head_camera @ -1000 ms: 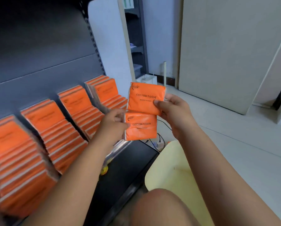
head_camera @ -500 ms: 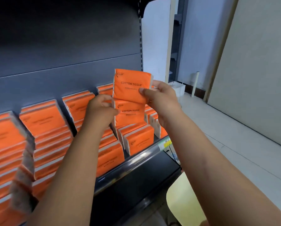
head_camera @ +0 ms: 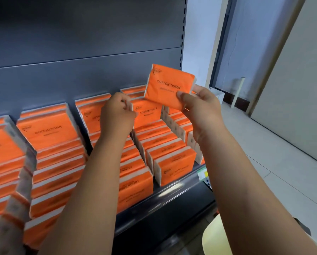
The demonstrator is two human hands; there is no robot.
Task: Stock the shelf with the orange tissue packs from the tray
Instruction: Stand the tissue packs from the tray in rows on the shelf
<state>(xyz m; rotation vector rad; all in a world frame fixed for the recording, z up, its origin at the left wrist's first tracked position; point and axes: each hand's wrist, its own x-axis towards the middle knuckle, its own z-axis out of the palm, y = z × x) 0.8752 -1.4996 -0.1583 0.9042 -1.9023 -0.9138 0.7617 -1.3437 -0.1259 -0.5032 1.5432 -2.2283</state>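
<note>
The right hand [head_camera: 200,105] pinches one orange tissue pack [head_camera: 169,85] above the shelf's [head_camera: 172,192] right end; the left hand [head_camera: 117,115] grips a second pack [head_camera: 147,113] at the back of a row there

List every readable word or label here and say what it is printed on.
"COTTON TISSUE": pack in the right hand.
"COTTON TISSUE": pack at the left hand.
"COTTON TISSUE": shelved pack at left.
Small print and logos on the packs: too small.
Shelf-edge tag: unreadable.
</note>
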